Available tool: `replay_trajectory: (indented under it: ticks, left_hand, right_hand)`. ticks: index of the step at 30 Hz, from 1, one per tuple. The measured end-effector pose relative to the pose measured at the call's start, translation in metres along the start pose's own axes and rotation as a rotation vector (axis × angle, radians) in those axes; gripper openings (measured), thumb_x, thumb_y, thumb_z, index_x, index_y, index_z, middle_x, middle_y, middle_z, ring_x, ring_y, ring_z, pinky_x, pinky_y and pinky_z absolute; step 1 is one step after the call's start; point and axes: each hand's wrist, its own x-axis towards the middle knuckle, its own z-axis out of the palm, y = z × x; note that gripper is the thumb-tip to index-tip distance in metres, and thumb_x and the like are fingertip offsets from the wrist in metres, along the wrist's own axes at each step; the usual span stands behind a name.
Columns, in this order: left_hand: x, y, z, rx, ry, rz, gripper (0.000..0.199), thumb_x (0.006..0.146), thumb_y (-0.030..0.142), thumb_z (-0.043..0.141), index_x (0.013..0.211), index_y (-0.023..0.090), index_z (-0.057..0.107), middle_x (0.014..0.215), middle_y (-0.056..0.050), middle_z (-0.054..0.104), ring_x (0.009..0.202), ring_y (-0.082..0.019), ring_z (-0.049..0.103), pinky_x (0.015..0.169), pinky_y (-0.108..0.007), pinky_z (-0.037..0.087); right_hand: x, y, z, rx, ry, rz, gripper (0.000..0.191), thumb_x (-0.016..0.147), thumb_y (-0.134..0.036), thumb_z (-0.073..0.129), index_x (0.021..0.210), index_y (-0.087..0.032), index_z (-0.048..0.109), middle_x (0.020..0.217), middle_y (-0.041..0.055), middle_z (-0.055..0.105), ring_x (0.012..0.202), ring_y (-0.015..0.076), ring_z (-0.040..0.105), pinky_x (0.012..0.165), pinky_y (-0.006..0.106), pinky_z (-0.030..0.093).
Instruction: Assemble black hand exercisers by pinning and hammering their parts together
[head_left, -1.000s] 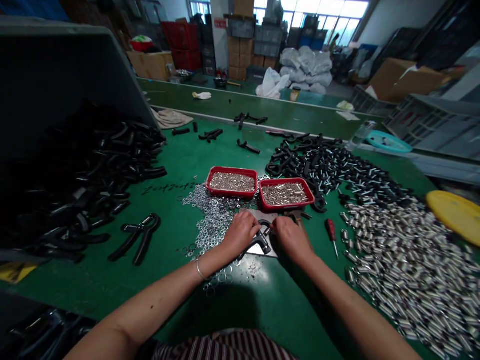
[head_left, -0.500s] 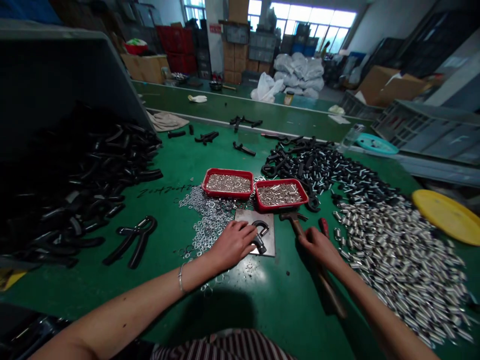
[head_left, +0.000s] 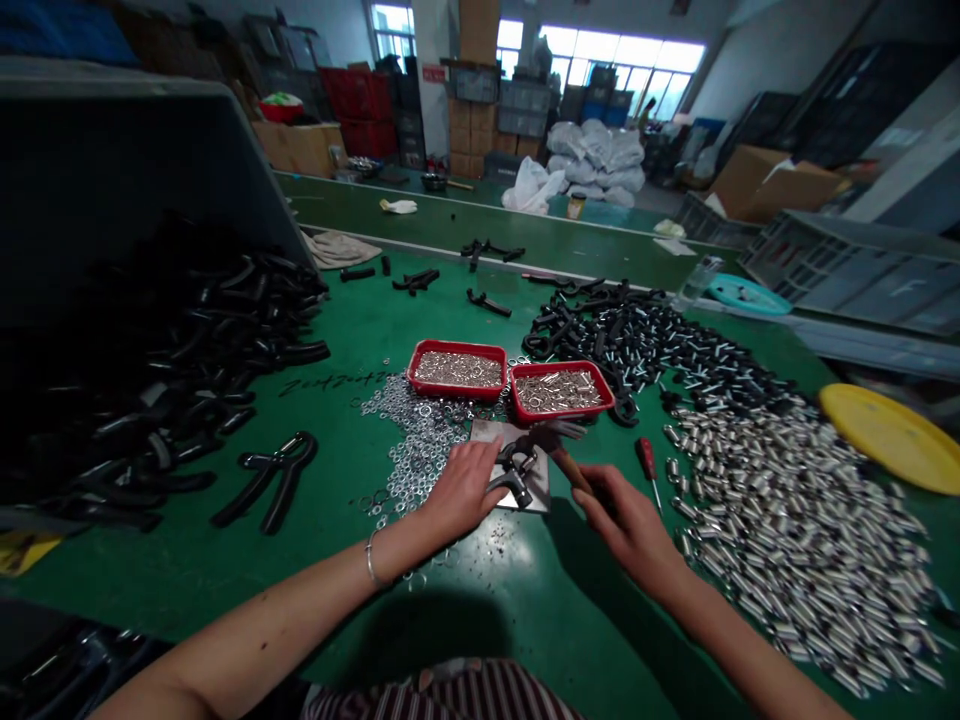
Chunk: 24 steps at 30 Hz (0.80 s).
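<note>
My left hand (head_left: 463,487) holds a black curved part (head_left: 513,486) on a square metal plate (head_left: 486,431). In my right hand (head_left: 626,515) is a hammer (head_left: 566,465), gripped by its wooden handle, its head raised over the plate beside the black part. Behind the plate stand two red trays (head_left: 457,387) of small metal pieces. Loose metal rings (head_left: 420,450) are spread left of the plate. A red-handled screwdriver (head_left: 646,458) lies right of my right hand.
Silvery metal cylinders (head_left: 810,530) are heaped at the right, near a yellow lid (head_left: 892,435). Black parts with screws (head_left: 645,335) lie behind them. A large grey bin (head_left: 262,150) of black handles stands left. An assembled black piece (head_left: 274,475) lies at front left.
The hammer has come up off the table in my right hand, its head now over the metal plate. My left hand has turned slightly, and the black part under it has shifted.
</note>
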Motion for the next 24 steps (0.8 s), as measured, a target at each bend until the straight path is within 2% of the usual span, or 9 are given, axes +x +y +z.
replay_trajectory:
  ticks: [4,7,9,11,14,17,19,21,24]
  left_hand:
    - [-0.001,0.001,0.008,-0.018,0.056,-0.056,0.091,0.085,0.035,0.067,0.154,0.013,0.011,0.126,-0.018,0.054,0.118,-0.034,0.049,0.104,-0.054,0.036]
    - [0.002,0.001,0.008,-0.013,0.041,-0.044,0.089,0.084,0.035,0.066,0.153,0.012,0.015,0.127,-0.019,0.055,0.117,-0.035,0.05,0.103,-0.054,0.037]
    - [0.007,0.001,0.0,-0.047,0.018,-0.02,0.082,0.083,0.032,0.066,0.151,0.012,0.024,0.127,-0.019,0.056,0.118,-0.035,0.051,0.104,-0.054,0.037]
    - [0.015,-0.001,-0.011,-0.173,-0.031,-0.043,0.072,0.085,0.032,0.062,0.149,0.017,0.032,0.122,-0.016,0.061,0.113,-0.032,0.056,0.102,-0.051,0.042]
    - [0.026,-0.01,-0.028,-0.457,-0.127,-0.175,0.063,0.09,0.036,0.056,0.149,0.024,0.035,0.112,-0.01,0.066,0.097,-0.024,0.065,0.089,-0.041,0.051]
    - [0.03,-0.025,-0.032,-0.412,-0.078,-0.243,0.066,0.083,0.036,0.065,0.144,0.022,0.043,0.124,-0.012,0.06,0.111,-0.027,0.06,0.095,-0.044,0.049]
    - [0.025,-0.033,-0.029,-0.286,-0.03,-0.222,0.051,0.082,0.033,0.067,0.13,0.021,0.056,0.125,-0.012,0.059,0.118,-0.029,0.054,0.103,-0.048,0.043]
    - [0.018,-0.036,-0.022,-0.242,-0.031,-0.191,0.032,0.087,0.035,0.062,0.116,0.021,0.064,0.116,-0.01,0.063,0.114,-0.027,0.055,0.103,-0.048,0.042]
    - [0.01,-0.03,-0.012,-0.213,-0.032,-0.179,0.04,0.086,0.046,0.065,0.117,0.021,0.063,0.117,-0.01,0.063,0.114,-0.028,0.053,0.102,-0.048,0.041]
  right_hand:
    - [0.006,-0.008,0.008,0.005,-0.089,-0.007,0.022,0.097,-0.033,0.044,0.11,-0.022,0.057,0.103,0.0093,0.066,0.086,0.0228,0.064,0.077,0.035,0.051]
    - [0.001,0.001,0.015,0.185,-0.157,0.146,0.023,0.095,-0.042,0.048,0.104,-0.023,0.056,0.088,0.0045,0.066,0.07,0.0195,0.062,0.061,0.03,0.05]
    - [-0.009,0.013,0.019,0.377,-0.099,0.313,0.032,0.095,-0.051,0.046,0.11,-0.023,0.052,0.087,0.0025,0.067,0.058,0.0166,0.059,0.046,0.026,0.045]
    - [-0.02,0.03,0.019,0.415,-0.026,0.413,0.036,0.094,-0.055,0.044,0.109,-0.024,0.052,0.087,0.0022,0.067,0.054,0.0167,0.059,0.044,0.027,0.045]
    - [-0.027,0.063,0.005,0.084,0.027,0.304,0.034,0.095,-0.051,0.043,0.098,-0.022,0.06,0.088,0.0059,0.068,0.077,0.0238,0.067,0.07,0.037,0.053]
    - [-0.018,0.096,-0.02,-0.342,0.168,0.266,0.032,0.095,-0.044,0.042,0.1,-0.019,0.061,0.102,0.0142,0.065,0.099,0.0295,0.064,0.087,0.042,0.049]
    - [-0.008,0.114,-0.034,-0.569,0.198,0.4,0.034,0.096,-0.042,0.041,0.107,-0.015,0.058,0.107,0.0189,0.063,0.099,0.0316,0.064,0.081,0.042,0.05]
    - [0.002,0.126,-0.041,-0.708,0.099,0.542,0.035,0.097,-0.044,0.041,0.105,-0.014,0.057,0.104,0.02,0.064,0.092,0.0327,0.066,0.07,0.04,0.049]
    - [0.017,0.134,-0.044,-0.756,-0.055,0.594,0.028,0.096,-0.042,0.044,0.097,-0.017,0.056,0.098,0.0176,0.067,0.084,0.0323,0.067,0.062,0.037,0.046]
